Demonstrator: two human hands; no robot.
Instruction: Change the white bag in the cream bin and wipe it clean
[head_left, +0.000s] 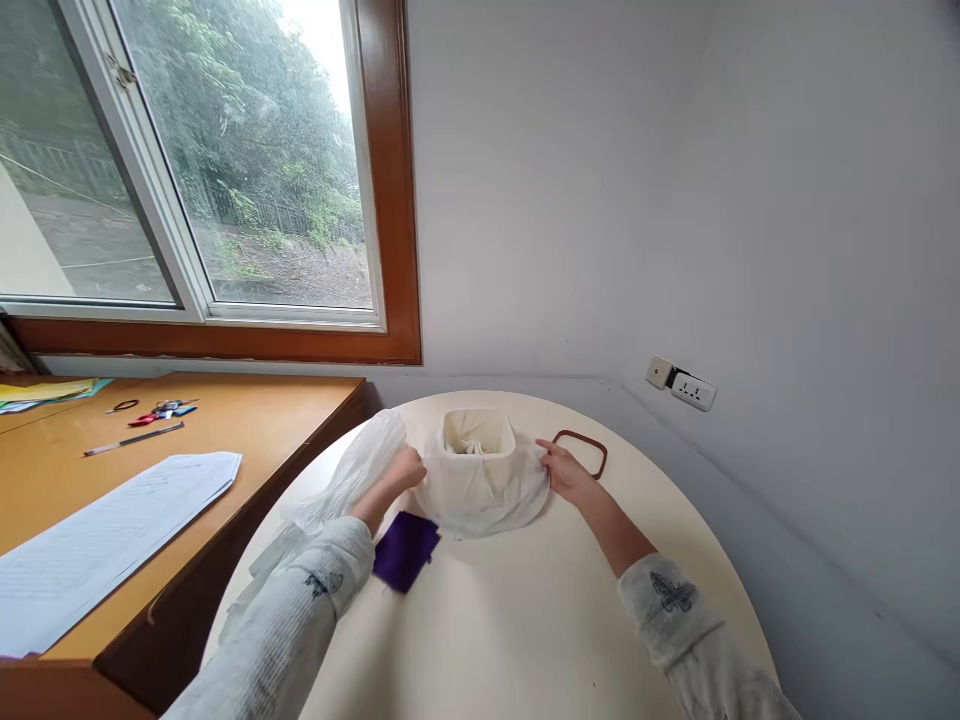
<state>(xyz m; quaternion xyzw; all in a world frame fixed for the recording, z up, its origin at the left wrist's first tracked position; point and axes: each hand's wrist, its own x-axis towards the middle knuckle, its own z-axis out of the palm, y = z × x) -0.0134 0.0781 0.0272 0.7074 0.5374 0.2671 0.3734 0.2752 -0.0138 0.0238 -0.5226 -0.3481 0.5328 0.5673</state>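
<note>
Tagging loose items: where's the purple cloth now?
In the head view, the purple cloth lies on the round table, left of centre, beside the left sleeve and below the left hand and cream bin.

Lower container (491,428) veiled between your hands
The white bag (491,508) covers it; your right hand (568,473) hides part of the brown frame (582,437); beyond your left hand (405,468), papers (127,540) run off-edge (print too small).
</note>
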